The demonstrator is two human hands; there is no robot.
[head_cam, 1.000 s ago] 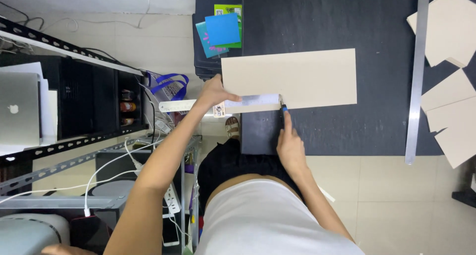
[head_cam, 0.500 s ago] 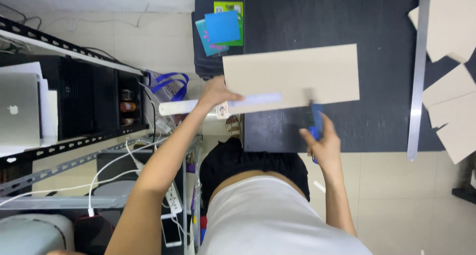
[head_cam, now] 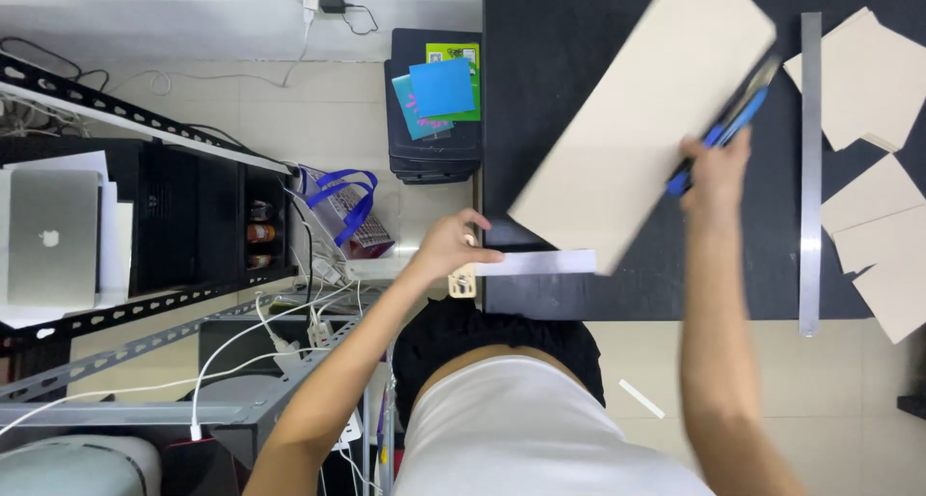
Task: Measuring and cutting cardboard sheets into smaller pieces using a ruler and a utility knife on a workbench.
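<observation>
Both hands are busy: our right hand (head_cam: pixel 712 168), fingers clamped on a blue knife (head_cam: pixel 723 134), is swinging the beige board (head_cam: pixel 637 120) at upper centre. Our left hand (head_cam: pixel 449 250) is pinching the metal ruler (head_cam: pixel 535 262) at centre; we are keeping the blade clear of it.

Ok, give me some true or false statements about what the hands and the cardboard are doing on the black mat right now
1. The right hand holds a blue utility knife. True.
2. The large cardboard sheet lies square to the edge of the black mat. False: it sits at a clear slant, one corner toward the long metal ruler.
3. The left hand rests at the end of a pale ruler near the mat's front edge. True.
4. The long metal ruler lies on top of the large cardboard sheet. False: it lies to the side of it, on the mat.
5. Smaller cardboard pieces lie beyond the long metal ruler. True.
6. The left hand's grip is on the knife. False: the knife is in the right hand.
</observation>
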